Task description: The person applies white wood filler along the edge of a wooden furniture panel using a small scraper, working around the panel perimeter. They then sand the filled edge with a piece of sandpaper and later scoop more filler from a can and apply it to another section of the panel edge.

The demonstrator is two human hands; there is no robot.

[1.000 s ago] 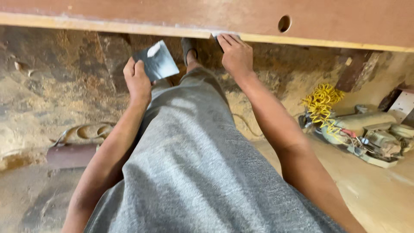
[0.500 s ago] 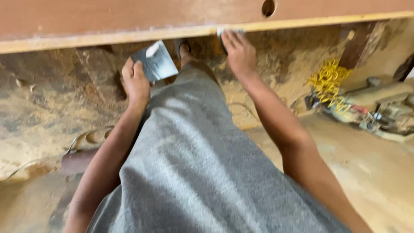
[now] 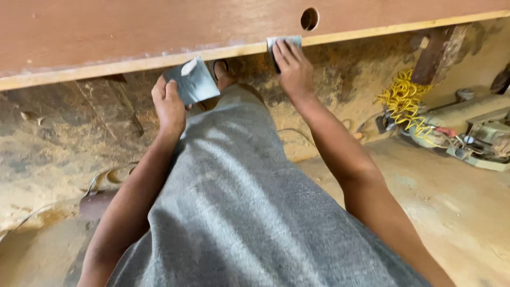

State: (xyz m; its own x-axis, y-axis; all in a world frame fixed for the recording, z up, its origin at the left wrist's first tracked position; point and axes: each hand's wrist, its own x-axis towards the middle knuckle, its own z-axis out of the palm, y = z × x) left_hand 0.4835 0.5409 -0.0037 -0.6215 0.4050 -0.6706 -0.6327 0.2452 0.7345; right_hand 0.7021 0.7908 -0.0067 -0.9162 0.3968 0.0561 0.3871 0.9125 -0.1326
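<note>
nearest to the camera, a grey garment (image 3: 234, 212) over the person's legs was seen, and both bare arms were stretched forward past it toward the wooden board (image 3: 159, 32), which is taken here as the landmark.

just below the board's pale front edge (image 3: 106, 68), the left hand (image 3: 169, 106) was closed around the lower part of a flat metal blade (image 3: 192, 82). the blade was held tilted, with its face turned up toward the camera, and a small lump of pale paste (image 3: 188, 67) was carried on it. it was probably held like this, close under the edge, so that the paste stayed on the flat face and was within short reach.

to the right along the same edge, the right hand (image 3: 293, 69) was pressed with extended fingers on a second small scraper (image 3: 282, 41), which was laid flat against the edge, just below the round hole (image 3: 309, 18) in the board. the blade seemed to be kept flat so that pressure was spread along the edge. between the two hands, under the board, a foot in a sandal (image 3: 223, 74) was partly seen.

further away, beneath and behind the board, a dusty floor (image 3: 467, 212) covered in sawdust was visible. far to the right of the board, a coiled yellow cord (image 3: 404, 101) and a power tool (image 3: 478, 133) were lying on the floor, well apart from both hands.
</note>
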